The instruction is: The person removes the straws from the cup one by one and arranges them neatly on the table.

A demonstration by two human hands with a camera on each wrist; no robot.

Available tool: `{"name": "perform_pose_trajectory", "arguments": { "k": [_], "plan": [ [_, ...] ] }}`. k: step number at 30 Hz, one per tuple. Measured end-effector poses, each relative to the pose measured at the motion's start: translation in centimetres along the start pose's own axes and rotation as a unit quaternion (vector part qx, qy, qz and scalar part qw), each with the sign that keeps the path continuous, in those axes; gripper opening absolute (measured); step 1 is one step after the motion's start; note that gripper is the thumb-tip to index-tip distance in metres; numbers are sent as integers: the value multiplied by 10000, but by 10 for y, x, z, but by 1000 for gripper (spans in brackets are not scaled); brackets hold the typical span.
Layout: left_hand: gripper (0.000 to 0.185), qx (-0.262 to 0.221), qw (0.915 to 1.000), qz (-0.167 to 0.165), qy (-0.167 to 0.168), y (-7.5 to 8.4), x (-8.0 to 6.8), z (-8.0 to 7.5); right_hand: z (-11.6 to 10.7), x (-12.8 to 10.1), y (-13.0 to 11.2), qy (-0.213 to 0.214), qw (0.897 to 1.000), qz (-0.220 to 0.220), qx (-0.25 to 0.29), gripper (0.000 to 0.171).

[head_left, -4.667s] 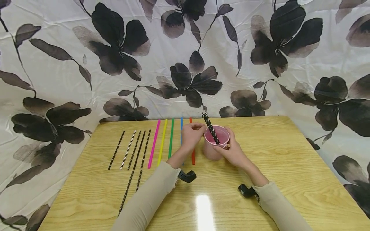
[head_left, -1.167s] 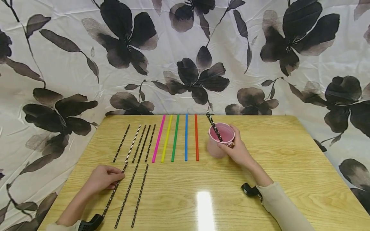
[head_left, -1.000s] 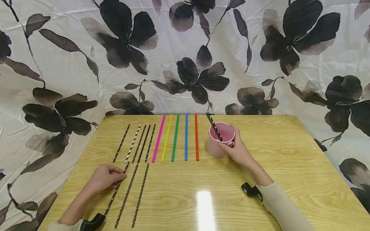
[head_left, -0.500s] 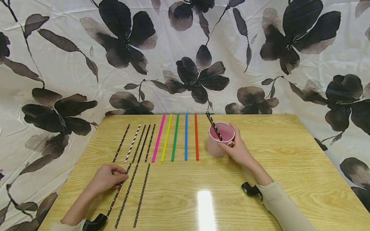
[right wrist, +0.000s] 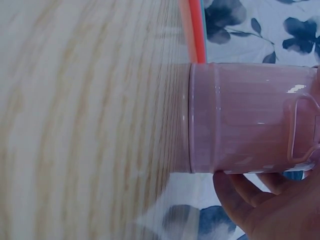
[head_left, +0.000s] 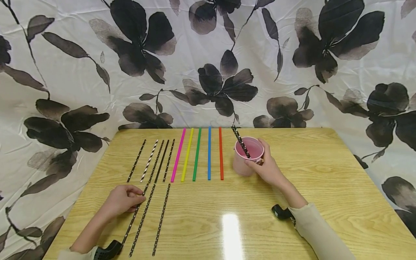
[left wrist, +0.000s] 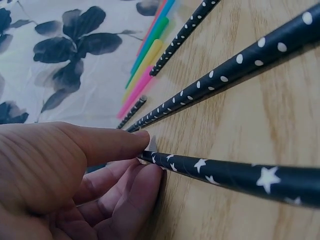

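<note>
At the front left of the table, my left hand [head_left: 121, 200] pinches the upper end of a black paper straw with white stars [left wrist: 235, 175] between thumb and fingers. It lies slanted, close beside a black straw with white dots [head_left: 142, 220]; another dark patterned straw [head_left: 161, 220] lies further right. Toward the back, my right hand [head_left: 268, 169] grips the side of a pink bucket-like cup [head_left: 243, 168], fingers around its wall by a small wire handle [right wrist: 292, 130]. Black-and-white patterned straws [head_left: 241, 142] lean out of the cup toward the back left.
Behind the left hand lies a row of thin straws: a dotted black one [head_left: 136, 160], a striped one [head_left: 149, 160] and several dark ones. Thicker pink [head_left: 178, 155], yellow [head_left: 187, 155], green [head_left: 196, 155], blue [head_left: 209, 153] and red [head_left: 221, 153] straws continue it. A floral cloth [head_left: 208, 43] hangs behind.
The left hand has left the cup for the front left, where it pinches the star straw and has edged it rightward. The rightmost front straw has shifted slightly right. The right hand stays on the cup.
</note>
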State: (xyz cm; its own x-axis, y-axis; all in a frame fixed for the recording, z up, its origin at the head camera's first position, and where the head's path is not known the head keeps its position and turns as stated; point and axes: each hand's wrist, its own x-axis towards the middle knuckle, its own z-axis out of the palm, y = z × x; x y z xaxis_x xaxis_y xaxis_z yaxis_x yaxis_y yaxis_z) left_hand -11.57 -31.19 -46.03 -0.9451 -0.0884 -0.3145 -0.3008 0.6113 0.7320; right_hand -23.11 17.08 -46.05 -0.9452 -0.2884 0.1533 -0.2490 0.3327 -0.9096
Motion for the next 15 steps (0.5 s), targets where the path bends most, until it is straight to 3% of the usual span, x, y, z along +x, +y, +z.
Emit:
{"name": "perform_pose_trajectory", "arguments": {
  "k": [12,15],
  "plan": [
    [36,-59,9999,11,-94,3,-3,-1,-1,0,0,19,10000,16,-21,90],
    [37,-116,9998,-35,-150,2,-3,-2,-2,-2,-12,-41,10000,76,32,90]
  ]
}}
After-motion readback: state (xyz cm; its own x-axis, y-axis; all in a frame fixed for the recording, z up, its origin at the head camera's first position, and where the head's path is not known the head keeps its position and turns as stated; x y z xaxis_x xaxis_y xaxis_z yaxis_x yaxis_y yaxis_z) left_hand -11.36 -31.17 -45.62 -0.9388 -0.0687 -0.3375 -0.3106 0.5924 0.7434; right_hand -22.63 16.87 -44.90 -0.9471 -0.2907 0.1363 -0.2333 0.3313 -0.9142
